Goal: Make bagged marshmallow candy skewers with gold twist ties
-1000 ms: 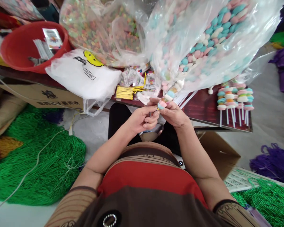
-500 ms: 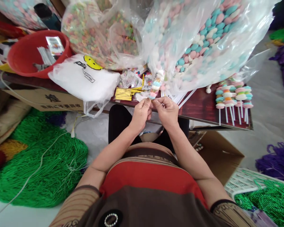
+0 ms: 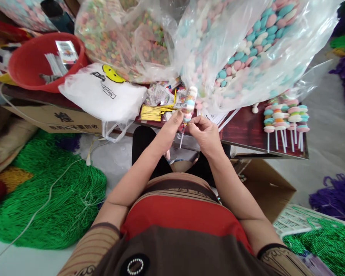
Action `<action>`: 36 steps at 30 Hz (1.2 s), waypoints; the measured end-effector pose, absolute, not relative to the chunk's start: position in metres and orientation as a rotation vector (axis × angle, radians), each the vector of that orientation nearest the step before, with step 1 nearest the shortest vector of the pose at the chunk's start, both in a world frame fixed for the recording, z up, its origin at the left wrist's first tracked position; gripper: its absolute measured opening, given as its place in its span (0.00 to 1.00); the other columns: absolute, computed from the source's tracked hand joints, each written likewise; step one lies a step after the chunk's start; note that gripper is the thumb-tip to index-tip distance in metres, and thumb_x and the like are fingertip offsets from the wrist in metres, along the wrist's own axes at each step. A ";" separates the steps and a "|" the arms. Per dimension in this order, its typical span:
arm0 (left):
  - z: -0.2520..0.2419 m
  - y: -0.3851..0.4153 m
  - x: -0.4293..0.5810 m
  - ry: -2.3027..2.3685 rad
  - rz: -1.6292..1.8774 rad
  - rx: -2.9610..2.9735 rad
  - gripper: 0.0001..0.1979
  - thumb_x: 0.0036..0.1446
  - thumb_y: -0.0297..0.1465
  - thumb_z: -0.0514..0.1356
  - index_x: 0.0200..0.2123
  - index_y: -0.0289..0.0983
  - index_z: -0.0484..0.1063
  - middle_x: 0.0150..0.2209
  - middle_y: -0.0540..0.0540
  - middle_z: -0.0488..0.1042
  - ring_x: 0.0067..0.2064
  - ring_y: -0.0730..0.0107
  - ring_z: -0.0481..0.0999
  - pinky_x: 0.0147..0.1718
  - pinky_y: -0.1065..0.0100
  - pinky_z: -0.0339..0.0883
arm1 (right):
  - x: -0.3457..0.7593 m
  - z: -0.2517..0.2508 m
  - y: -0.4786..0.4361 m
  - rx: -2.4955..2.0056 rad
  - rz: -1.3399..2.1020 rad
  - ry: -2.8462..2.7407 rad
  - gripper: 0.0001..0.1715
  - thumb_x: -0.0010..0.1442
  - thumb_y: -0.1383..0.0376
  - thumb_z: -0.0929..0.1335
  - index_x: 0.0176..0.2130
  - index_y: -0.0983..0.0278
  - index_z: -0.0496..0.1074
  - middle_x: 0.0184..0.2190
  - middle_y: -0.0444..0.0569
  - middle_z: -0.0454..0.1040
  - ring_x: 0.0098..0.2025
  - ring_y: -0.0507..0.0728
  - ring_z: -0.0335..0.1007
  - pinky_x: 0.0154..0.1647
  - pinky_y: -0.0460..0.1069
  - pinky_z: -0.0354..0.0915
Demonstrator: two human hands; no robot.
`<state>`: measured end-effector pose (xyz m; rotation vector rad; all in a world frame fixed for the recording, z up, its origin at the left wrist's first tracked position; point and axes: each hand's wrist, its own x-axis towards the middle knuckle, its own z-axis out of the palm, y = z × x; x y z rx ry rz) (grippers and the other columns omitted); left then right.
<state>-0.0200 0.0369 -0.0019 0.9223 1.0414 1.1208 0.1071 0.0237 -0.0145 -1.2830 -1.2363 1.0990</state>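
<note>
A wrapped candy skewer (image 3: pixel 190 100) in white, blue and pink stands upright at the table's front edge, its white stick pointing down. My left hand (image 3: pixel 172 128) is closed on the skewer's lower left side. At its right, the fingertips of my right hand (image 3: pixel 202 128) pinch at the base of the wrapper, where a bit of yellow shows; what exactly they grip is too small to tell. Just left lie yellow twist ties (image 3: pixel 151 113) and small printed packets (image 3: pixel 160 94). White sticks and paper (image 3: pixel 217 117) lie behind my right hand.
Finished-looking candy skewers (image 3: pixel 286 117) lie at the table's right end. Large bags of candy (image 3: pixel 241 57) stand behind. At the left are a red basin (image 3: pixel 31 61) and a white plastic bag (image 3: pixel 103 99). A cardboard box (image 3: pixel 264 188) sits below the table.
The skewer's white stick now shows below my hands. My left hand has shifted up against the candy's side, and my right fingers have moved slightly away from the left ones.
</note>
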 end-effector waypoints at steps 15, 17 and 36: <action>0.026 0.023 -0.044 0.958 0.955 0.991 0.43 0.59 0.66 0.41 0.30 0.37 0.80 0.17 0.46 0.66 0.23 0.71 0.68 0.23 0.70 0.65 | 0.116 0.019 0.011 -1.258 0.792 -1.391 0.07 0.59 0.62 0.69 0.28 0.60 0.71 0.28 0.43 0.73 0.32 0.53 0.68 0.37 0.50 0.67; 0.028 0.029 -0.046 0.951 1.017 0.882 0.45 0.61 0.64 0.37 0.30 0.36 0.80 0.14 0.49 0.58 0.19 0.73 0.63 0.21 0.70 0.63 | 0.115 0.020 0.006 -1.256 0.835 -1.451 0.08 0.57 0.64 0.70 0.27 0.60 0.71 0.27 0.43 0.73 0.31 0.52 0.66 0.36 0.50 0.66; 0.007 0.009 -0.028 0.738 0.569 1.564 0.17 0.61 0.34 0.61 0.51 0.39 0.80 0.29 0.52 0.77 0.25 0.79 0.68 0.29 0.74 0.64 | 0.154 -0.016 -0.017 -1.127 1.452 -0.869 0.18 0.48 0.53 0.79 0.28 0.60 0.74 0.37 0.45 0.79 0.32 0.52 0.71 0.36 0.47 0.68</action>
